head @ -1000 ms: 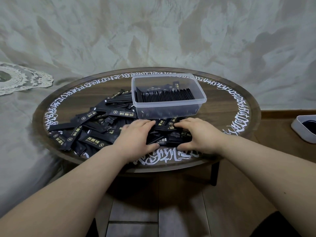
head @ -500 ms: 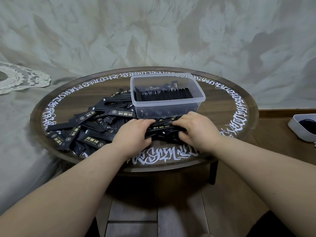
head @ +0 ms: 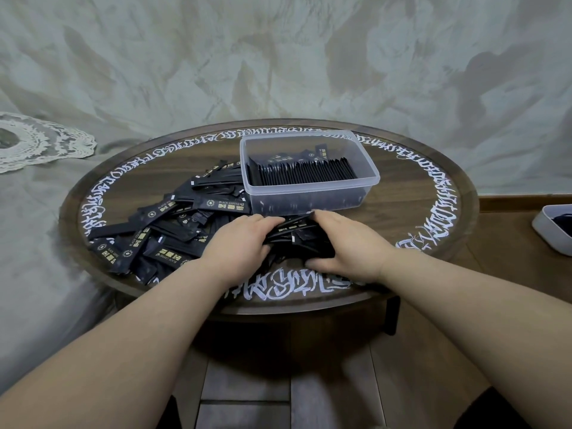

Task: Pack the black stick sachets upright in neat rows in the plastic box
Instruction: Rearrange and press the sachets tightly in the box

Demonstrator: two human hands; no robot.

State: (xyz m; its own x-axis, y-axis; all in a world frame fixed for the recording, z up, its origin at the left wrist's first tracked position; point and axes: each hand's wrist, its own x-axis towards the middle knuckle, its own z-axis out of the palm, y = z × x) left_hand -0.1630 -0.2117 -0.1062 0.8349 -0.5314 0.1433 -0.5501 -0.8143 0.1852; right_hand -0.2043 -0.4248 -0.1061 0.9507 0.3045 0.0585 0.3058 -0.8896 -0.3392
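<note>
At the far left of the frame a lace mat (head: 37,144) lies on the cloth, away from the job. Next comes the round table (head: 402,193), with a loose pile (head: 161,230) of black sachets spread over its left middle part. Many lie flat and crossed over each other.

In the lower middle the left hand (head: 238,243) rests on the pile, its fingers curled over one end of a small bunch (head: 294,235) of sachets. Just to the right, the right hand (head: 346,246) grips the other end, fingers bent over the top and thumb low near the table. The fingertips hide under the sachets, so I cannot tell how tight the hold is.

Above the hands, in the middle of the frame, sits the box (head: 370,178). One tidy row (head: 303,173) already stands up inside it.

To do this step well, I think the hands should push the bunch together from both ends until all the sachets point the same way. Tapping the bottoms flat on the table would help. A small bunch is safer, since a fat one could slip and fan out. At the far right edge is a white tray (head: 551,230).
</note>
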